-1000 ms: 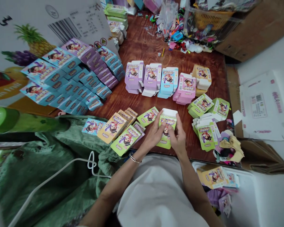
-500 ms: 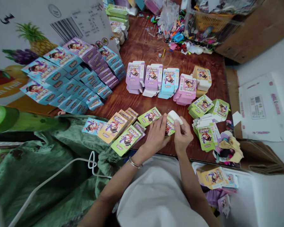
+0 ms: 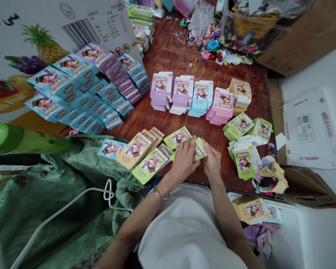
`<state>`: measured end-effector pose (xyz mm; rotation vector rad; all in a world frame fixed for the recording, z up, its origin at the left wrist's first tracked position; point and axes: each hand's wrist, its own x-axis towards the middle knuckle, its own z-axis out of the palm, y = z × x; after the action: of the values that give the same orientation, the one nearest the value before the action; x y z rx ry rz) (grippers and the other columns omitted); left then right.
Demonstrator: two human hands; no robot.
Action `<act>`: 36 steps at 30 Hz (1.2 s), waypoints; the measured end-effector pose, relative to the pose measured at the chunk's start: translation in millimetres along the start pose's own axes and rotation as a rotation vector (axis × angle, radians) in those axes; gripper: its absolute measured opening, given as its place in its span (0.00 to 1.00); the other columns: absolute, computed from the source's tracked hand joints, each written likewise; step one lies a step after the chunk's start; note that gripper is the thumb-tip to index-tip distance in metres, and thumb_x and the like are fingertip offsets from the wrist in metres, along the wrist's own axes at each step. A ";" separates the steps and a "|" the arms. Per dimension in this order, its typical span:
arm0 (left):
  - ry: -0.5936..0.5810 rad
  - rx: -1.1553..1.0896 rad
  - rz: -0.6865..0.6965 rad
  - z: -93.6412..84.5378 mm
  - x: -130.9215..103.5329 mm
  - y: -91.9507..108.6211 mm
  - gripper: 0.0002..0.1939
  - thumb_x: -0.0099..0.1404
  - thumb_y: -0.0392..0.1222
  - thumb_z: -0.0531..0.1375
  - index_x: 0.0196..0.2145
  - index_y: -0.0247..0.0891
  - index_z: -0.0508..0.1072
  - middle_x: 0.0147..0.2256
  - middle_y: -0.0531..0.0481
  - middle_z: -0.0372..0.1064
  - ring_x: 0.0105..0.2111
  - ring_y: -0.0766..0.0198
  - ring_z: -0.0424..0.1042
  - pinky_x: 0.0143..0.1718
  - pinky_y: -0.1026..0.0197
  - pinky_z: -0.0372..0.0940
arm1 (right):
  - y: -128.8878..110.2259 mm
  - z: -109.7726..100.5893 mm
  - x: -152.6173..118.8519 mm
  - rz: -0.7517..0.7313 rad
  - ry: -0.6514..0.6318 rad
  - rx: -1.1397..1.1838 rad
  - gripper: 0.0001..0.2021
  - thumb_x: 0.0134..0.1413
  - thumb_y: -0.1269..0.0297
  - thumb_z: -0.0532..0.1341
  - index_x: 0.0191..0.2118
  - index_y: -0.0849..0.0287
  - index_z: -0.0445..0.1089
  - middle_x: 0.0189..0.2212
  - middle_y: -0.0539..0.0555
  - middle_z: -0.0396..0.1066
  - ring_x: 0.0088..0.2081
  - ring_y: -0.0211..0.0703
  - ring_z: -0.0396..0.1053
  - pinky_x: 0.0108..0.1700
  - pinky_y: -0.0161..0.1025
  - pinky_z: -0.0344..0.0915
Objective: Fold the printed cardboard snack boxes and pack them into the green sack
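Note:
A small green cardboard box (image 3: 199,150) with a cartoon girl on its front is between my two hands at the table's near edge. My left hand (image 3: 182,157), with a bangle at the wrist, lies over the box's left part, fingers closed on it. At the right end, my right hand (image 3: 212,160) grips the box with thumb and fingers; no white flap shows there. Just behind my left hand lies another green box (image 3: 177,138). Further left are a front green box (image 3: 150,165), several orange boxes (image 3: 137,146) and a blue box (image 3: 111,148).
Blue and purple boxes (image 3: 84,89) are stacked at left. Across the middle of the wooden table (image 3: 168,56) stand upright box bundles (image 3: 182,91). Green cartons (image 3: 243,160) lie at right. Small toys (image 3: 212,45) and a yellow basket (image 3: 252,28) are at the back.
The white flap at the box's right end, raised earlier, no longer shows; that end now looks closed. My right hand has shifted slightly left, against the box. My left hand has hardly moved.

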<state>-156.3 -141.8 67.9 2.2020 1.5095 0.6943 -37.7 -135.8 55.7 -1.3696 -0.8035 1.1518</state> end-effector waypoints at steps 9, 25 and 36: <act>0.016 0.007 0.129 3.0 1.8 4.2 0.40 0.65 0.43 0.55 0.66 0.24 0.41 0.57 0.28 0.60 0.54 0.44 0.62 0.53 0.47 0.59 | -10.4 -16.5 -8.4 -0.665 -0.035 -0.484 0.13 0.59 0.66 0.59 0.48 0.54 0.76 0.48 0.57 0.76 0.49 0.44 0.74 0.54 0.47 0.71; 0.016 -0.199 0.283 -8.6 21.9 3.1 0.54 0.61 0.38 0.58 0.66 0.36 0.18 0.63 0.31 0.52 0.62 0.47 0.55 0.61 0.41 0.51 | -49.9 -56.0 -1.6 -0.525 0.194 -0.409 0.13 0.60 0.57 0.58 0.46 0.54 0.75 0.44 0.55 0.76 0.44 0.44 0.74 0.50 0.46 0.70; -0.201 -0.324 0.264 -24.4 11.8 5.2 0.57 0.57 0.37 0.60 0.67 0.34 0.19 0.64 0.30 0.51 0.63 0.45 0.55 0.60 0.43 0.56 | -77.9 -50.6 18.8 -0.411 -0.528 -0.460 0.11 0.56 0.60 0.62 0.44 0.55 0.71 0.45 0.55 0.70 0.50 0.43 0.68 0.56 0.44 0.64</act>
<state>-163.3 -131.8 92.7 2.1604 0.9454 0.7152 27.1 -122.4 123.5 -1.1796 -1.7287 1.0410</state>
